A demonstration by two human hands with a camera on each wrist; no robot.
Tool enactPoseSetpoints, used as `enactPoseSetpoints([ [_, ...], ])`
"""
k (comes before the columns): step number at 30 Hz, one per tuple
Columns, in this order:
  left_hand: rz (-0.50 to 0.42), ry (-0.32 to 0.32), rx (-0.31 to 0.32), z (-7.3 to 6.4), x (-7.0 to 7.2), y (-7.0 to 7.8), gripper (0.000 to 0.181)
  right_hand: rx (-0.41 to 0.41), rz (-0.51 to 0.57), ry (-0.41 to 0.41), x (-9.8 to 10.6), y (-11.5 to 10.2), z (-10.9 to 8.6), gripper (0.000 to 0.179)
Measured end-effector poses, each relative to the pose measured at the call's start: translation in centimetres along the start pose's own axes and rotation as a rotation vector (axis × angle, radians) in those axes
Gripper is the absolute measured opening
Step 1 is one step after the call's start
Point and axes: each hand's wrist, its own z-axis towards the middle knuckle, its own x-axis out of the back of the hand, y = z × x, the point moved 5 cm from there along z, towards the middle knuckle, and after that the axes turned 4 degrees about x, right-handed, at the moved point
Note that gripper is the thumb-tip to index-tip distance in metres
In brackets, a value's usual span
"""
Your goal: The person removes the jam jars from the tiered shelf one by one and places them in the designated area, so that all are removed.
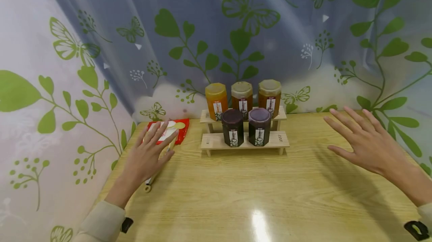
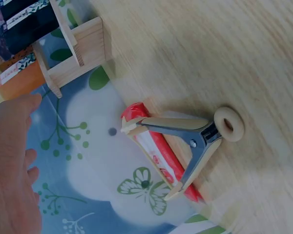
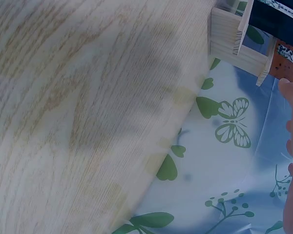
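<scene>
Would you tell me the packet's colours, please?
The packet is red and white, best seen in the head view.

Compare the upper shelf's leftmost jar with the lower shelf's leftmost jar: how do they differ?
The upper jar is bright orange; the lower jar is nearly black. The upper jar has a yellow top, the lower jar a dark one. The upper jar stands farther back than the lower jar. Both stand upright.

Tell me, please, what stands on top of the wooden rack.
The wooden rack holds two dark jars on its lower step and three orange-to-brown jars on its upper step. The wood directly beneath them is hidden.
</scene>
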Motion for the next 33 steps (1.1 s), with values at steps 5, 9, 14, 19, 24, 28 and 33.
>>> enactPoseSetpoints([
  [5,-0.033,-0.025,0.034,-0.4,-0.3,0.0,0.065,0.008,-0.01,-0.003,0.1,-0.3,0.1,0.089],
  [9,-0.106,-0.045,0.091,-0.6,-0.6,-0.1,0.063,0.026,-0.01,0.033,0.2,-0.5,0.2,0.09],
  [14,-0.291,-0.094,0.182,-1.1,-1.5,0.0,0.061,-0.041,0.015,-0.011,-0.3,-0.2,0.0,0.089],
  [19,-0.447,-0.14,0.262,-1.3,-2.8,0.6,0.058,-0.183,0.119,-0.098,-1.4,0.1,-0.4,0.082],
  [24,-0.618,-0.179,0.341,-1.0,-4.1,1.3,0.057,-0.333,0.387,-0.167,-2.5,-0.2,-0.3,0.079],
  [28,-0.763,-0.207,0.375,-0.5,-5.1,2.1,0.056,-0.41,0.616,-0.193,-2.9,-0.9,0.7,0.077],
  [33,-0.857,-0.235,0.408,0.4,-6.2,3.2,0.057,-0.491,0.806,-0.274,-3.1,-1.7,2.5,0.078],
])
